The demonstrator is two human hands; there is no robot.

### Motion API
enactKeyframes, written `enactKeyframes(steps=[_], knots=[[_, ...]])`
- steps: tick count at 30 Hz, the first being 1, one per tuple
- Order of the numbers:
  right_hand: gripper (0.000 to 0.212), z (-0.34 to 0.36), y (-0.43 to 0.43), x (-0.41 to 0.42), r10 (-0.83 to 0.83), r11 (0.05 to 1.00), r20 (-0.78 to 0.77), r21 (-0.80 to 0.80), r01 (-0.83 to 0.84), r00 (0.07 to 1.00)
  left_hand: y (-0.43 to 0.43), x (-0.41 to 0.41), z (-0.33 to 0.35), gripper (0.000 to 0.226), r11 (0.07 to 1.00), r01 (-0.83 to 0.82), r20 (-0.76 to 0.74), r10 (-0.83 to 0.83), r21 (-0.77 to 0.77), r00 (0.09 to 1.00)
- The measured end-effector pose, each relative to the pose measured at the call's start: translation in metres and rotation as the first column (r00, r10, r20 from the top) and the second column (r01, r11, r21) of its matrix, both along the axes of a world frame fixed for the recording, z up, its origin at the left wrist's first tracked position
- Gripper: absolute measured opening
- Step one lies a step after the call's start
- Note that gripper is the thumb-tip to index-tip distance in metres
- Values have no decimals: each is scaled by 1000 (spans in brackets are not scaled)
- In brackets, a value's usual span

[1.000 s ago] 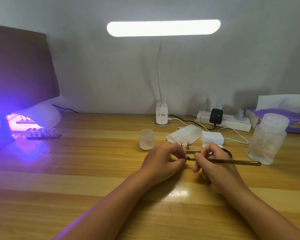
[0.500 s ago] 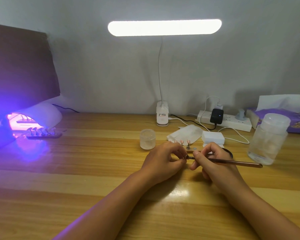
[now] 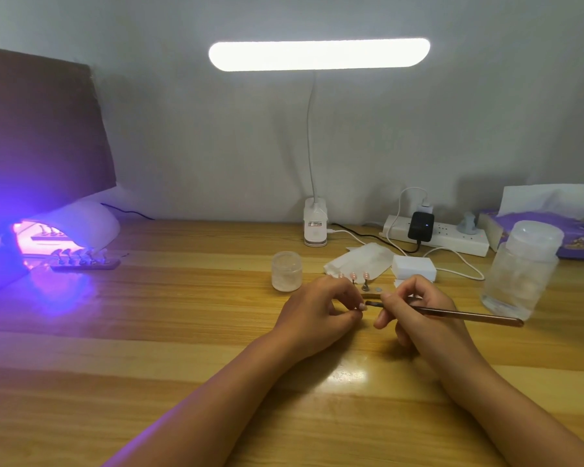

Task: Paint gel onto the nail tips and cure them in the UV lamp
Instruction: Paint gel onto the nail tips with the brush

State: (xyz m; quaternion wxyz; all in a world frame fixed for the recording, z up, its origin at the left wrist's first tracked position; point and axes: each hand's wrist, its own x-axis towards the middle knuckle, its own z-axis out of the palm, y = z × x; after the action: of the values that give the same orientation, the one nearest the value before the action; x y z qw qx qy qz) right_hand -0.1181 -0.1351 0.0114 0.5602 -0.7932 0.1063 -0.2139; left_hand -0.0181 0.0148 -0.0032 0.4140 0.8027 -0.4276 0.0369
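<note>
My left hand (image 3: 321, 311) pinches a small pale nail tip (image 3: 362, 306) between thumb and forefinger, grip closed on it. My right hand (image 3: 415, 311) is closed around a slim brown-handled gel brush (image 3: 452, 313), its dark bristle end just beside the tip. Just beyond both grips, pink nail tips on a stand (image 3: 358, 278) rest on the wooden surface (image 3: 182, 332). Far to the left of my grips, the white UV lamp (image 3: 78, 227) glows purple.

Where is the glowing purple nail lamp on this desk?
In the head view, the UV lamp sits at the far left of the wooden table, under a dark board, with a strip of nail tips lying just in front of its opening.
</note>
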Motion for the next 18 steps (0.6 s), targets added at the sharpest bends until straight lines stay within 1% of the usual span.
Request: enactKeyframes(steps=[1, 3, 5, 7, 13, 16, 18], knots=[[19, 0, 0, 0, 17, 1000, 0, 8, -17, 1000, 0, 0, 0, 12, 1000, 4, 1, -4, -3, 1000], [18, 0, 1, 0, 37, 999, -18, -29, -38, 999, 0, 0, 0, 12, 1000, 10, 6, -10, -8, 1000], [16, -1, 2, 1, 26, 996, -46, -89, -30, 999, 0, 0, 0, 12, 1000, 12, 13, -12, -5, 1000], [14, -2, 1, 2, 3, 994, -56, -110, -9, 998, 1, 0, 0, 11, 1000, 13, 17, -13, -2, 1000], [13, -1, 1, 2, -40, 996, -39, -87, 36, 998, 0, 1, -1, 10, 999, 20, 6, -20, -27, 1000], [16, 1, 2, -1, -2, 1000, -16, -27, 2, 1000, -1, 1, -3, 11, 999, 22, -10, -22, -35, 1000], [17, 2, 2, -2, 28, 999, -24, -17, -29, 999, -1, 3, -4, 11, 999, 18, -25, -19, -29, 1000]])
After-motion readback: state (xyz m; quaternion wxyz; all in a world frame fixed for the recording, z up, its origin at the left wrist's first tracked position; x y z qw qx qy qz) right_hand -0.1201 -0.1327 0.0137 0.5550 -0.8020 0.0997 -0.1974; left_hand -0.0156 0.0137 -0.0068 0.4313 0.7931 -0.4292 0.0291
